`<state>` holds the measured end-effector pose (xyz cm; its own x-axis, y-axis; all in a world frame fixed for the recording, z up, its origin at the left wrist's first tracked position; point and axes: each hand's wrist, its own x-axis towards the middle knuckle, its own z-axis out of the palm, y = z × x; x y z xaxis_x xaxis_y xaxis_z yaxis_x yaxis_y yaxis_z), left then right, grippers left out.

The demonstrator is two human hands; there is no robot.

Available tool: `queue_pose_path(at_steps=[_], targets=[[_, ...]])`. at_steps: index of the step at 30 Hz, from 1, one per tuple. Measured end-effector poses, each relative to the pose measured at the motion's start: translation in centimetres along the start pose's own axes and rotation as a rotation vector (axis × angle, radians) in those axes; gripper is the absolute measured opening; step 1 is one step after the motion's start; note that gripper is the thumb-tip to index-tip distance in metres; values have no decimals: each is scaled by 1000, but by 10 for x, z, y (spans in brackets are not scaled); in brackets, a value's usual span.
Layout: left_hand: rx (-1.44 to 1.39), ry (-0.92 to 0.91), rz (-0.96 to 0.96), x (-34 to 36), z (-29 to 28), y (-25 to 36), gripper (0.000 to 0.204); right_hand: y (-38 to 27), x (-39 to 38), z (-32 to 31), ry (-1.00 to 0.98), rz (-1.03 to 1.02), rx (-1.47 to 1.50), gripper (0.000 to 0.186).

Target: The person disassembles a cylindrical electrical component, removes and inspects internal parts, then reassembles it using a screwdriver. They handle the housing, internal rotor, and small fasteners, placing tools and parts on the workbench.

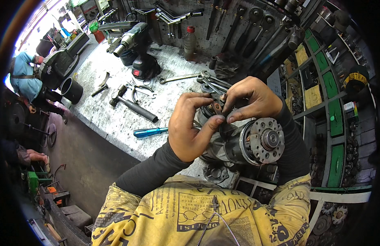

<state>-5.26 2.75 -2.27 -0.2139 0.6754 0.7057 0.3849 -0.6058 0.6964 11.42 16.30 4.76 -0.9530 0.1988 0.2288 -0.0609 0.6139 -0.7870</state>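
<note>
A starter motor [235,147] lies at the bench's near right, its round drilled end plate facing right. A dark cylinder on its far side, with a small copper-coloured terminal piece [216,107], is partly hidden by my fingers. My left hand [190,127] curls around that cylinder from the left, thumb and fingertips on it. From the right, my right hand [255,100] is closed, thumb and forefinger pressed together at the copper piece. What exactly sits in that pinch is too small to make out. A flat metal end cover [216,174] lies near the motor's lower edge.
On the metal bench [104,108] lie a blue screwdriver [150,132], a hammer [134,108], pliers [136,90], spanners [179,78] and a cordless impact wrench [134,45]. A red-capped bottle [190,43] stands behind. Green-fronted shelves [335,117] are at right; another person [26,78] is far left.
</note>
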Motion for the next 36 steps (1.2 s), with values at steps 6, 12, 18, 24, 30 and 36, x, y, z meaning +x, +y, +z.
queue_pose_path(at_steps=[6, 12, 18, 24, 30, 36], targets=[[-14, 7, -34, 3, 0, 0, 33, 3, -3, 1, 48, -18, -31, 22], [-98, 13, -19, 3, 1, -2, 28, 4, -5, 4, 116, -40, -63, 26], [-64, 7, 20, 5, -1, -5, 29, 11, -6, 7, 172, -102, -91, 28], [5, -5, 18, 7, -2, -1, 27, 20, -8, 14, 239, -164, -75, 29], [-1, -51, -87, 9, -5, 1, 24, 26, -8, 18, 291, -200, -75, 30], [-251, 31, -174, 0, 2, 2, 24, 29, -8, 21, 288, -220, -16, 30]])
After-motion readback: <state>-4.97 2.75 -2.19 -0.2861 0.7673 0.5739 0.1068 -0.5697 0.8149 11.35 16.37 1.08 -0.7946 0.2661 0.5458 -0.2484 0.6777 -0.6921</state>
